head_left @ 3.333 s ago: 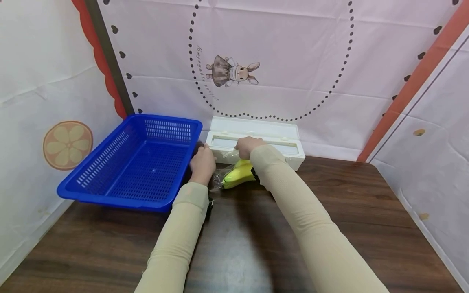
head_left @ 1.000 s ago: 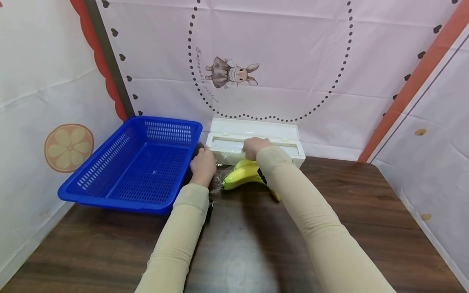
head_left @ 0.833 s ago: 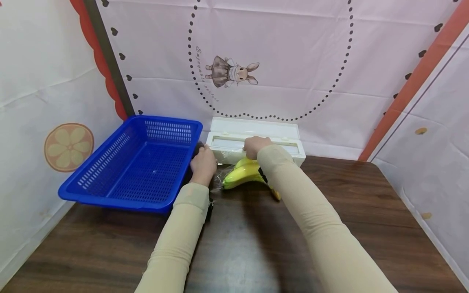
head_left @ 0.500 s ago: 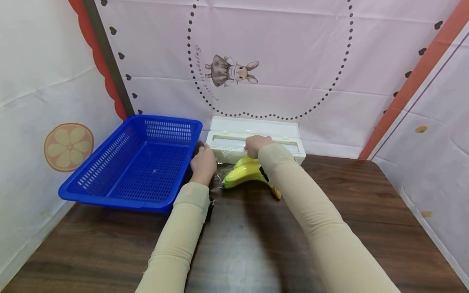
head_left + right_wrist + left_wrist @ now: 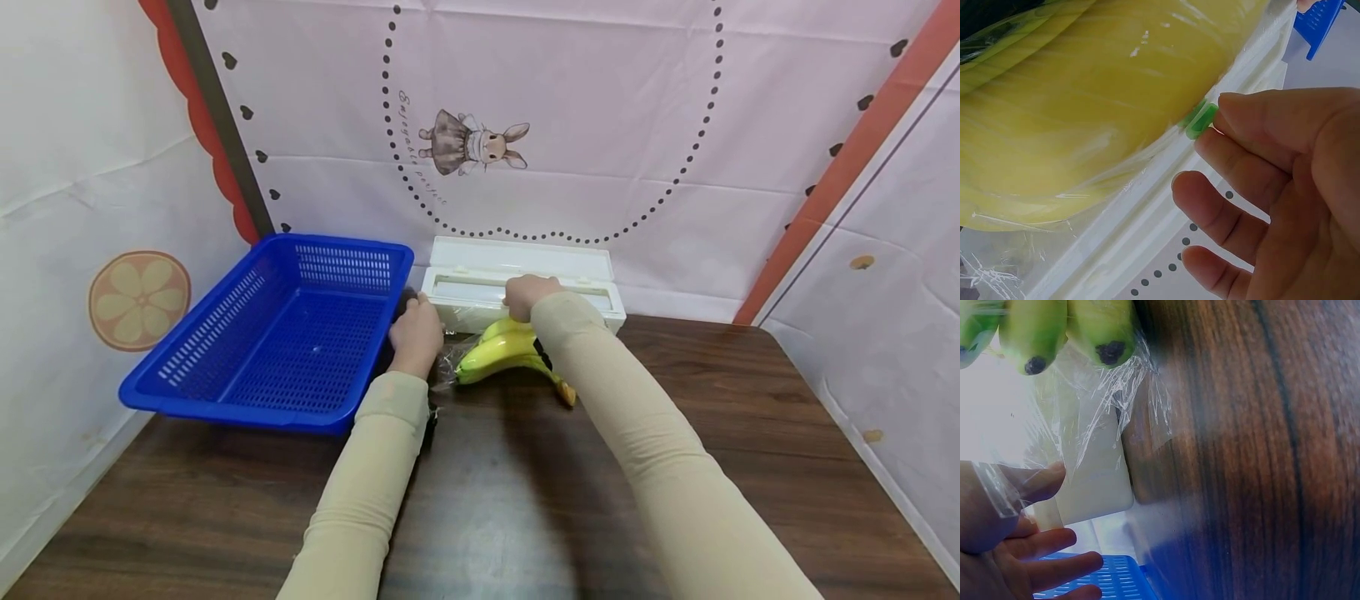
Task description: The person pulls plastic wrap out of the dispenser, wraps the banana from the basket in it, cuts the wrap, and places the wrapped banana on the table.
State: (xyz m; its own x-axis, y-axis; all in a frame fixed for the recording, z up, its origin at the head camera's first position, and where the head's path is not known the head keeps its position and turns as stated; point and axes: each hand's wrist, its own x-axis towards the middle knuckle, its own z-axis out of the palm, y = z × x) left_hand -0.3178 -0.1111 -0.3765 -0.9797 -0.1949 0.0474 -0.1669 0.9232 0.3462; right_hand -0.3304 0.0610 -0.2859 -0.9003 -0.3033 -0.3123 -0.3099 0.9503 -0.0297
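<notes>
A long white cling film dispenser lies against the back wall with its lid raised. My right hand is at its front edge, thumb and forefinger pinching a small green slide cutter; the other fingers are loosely bent. At the dispenser's left end, my left hand grips the corner between thumb and forefinger, the remaining fingers extended. Clear cling film stretches from the dispenser over a bunch of yellow bananas, green at the tips, lying in front. My right sleeve covers part of the bunch.
A blue slotted plastic basket stands close by on the left, its rim beside my left hand. The dark wooden table runs forward and right. A printed cloth hangs behind as a wall, with further cloth on both sides.
My right hand has slid rightward along the dispenser's front edge. With the sleeve shifted, the bananas' stem end shows now. My left hand has stayed at the left end.
</notes>
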